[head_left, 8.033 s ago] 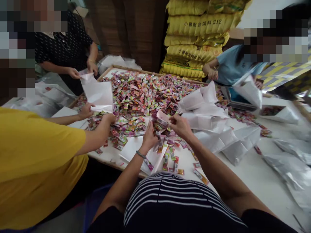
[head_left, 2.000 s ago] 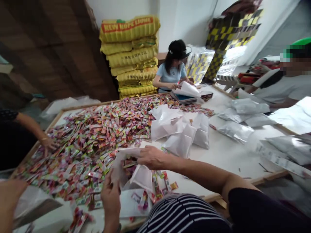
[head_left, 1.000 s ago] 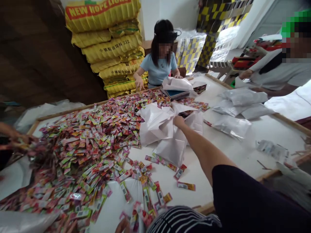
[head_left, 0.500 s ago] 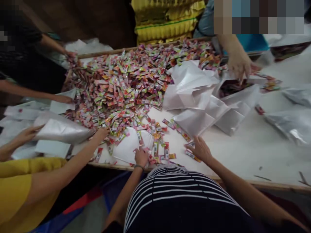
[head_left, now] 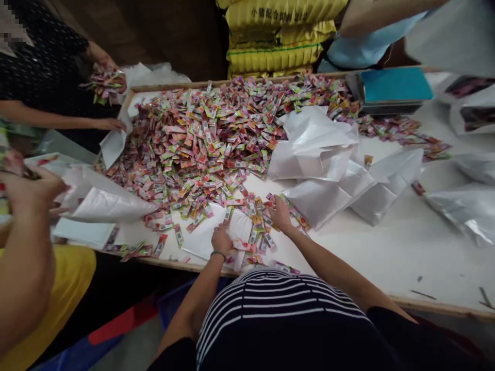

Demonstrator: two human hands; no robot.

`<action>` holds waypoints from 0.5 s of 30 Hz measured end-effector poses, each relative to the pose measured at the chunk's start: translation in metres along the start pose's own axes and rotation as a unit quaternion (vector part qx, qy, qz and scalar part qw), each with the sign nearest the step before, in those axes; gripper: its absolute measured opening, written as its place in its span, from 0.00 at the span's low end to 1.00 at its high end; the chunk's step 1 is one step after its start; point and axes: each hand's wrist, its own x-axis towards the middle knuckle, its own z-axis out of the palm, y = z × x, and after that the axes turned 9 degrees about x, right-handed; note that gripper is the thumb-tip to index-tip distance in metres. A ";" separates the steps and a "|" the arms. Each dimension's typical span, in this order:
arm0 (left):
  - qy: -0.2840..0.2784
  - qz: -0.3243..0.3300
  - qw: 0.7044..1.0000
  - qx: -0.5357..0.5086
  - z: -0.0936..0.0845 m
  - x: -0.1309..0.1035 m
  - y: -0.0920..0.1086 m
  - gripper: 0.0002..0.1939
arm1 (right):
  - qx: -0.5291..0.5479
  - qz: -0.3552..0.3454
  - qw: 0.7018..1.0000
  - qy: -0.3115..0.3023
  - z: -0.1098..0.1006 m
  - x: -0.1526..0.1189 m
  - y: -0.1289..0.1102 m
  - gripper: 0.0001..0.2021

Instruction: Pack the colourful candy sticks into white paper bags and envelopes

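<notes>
Right hand [head_left: 280, 212], grip unclear; loose sachets [head_left: 253, 208] just leftward, long axes mixed; left hand [head_left: 221, 239], grip unclear, over white bag [head_left: 201, 235].

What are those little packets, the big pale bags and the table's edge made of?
Little packets: probably thin plastic film, glossy and printed, since they catch small highlights.
Big pale bags: perhaps plastic or foil-lined film; they have a silvery sheen and sharp creases.
Table's edge: likely bare wood, judging by its matte brown strip.
</notes>
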 end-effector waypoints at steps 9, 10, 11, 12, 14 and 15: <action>-0.018 0.075 0.996 -0.040 0.019 -0.011 0.031 0.23 | -0.188 -0.273 0.884 -0.328 0.065 -0.096 0.018 0.14; -0.021 0.067 0.997 -0.042 0.018 -0.006 0.030 0.22 | -0.185 -0.237 0.902 -0.310 0.067 -0.089 0.019 0.10; -0.023 0.060 0.997 -0.046 0.015 0.002 0.027 0.21 | -0.176 -0.199 0.921 -0.286 0.066 -0.079 0.018 0.08; -0.024 0.054 0.997 -0.051 0.011 0.010 0.022 0.21 | -0.164 -0.165 0.938 -0.257 0.062 -0.066 0.016 0.06; -0.023 0.044 0.997 -0.065 -0.002 0.025 0.008 0.20 | -0.139 -0.113 0.965 -0.190 0.049 -0.039 0.009 0.08; -0.021 0.040 0.996 -0.075 -0.010 0.031 0.000 0.20 | -0.126 -0.094 0.975 -0.159 0.041 -0.027 0.004 0.11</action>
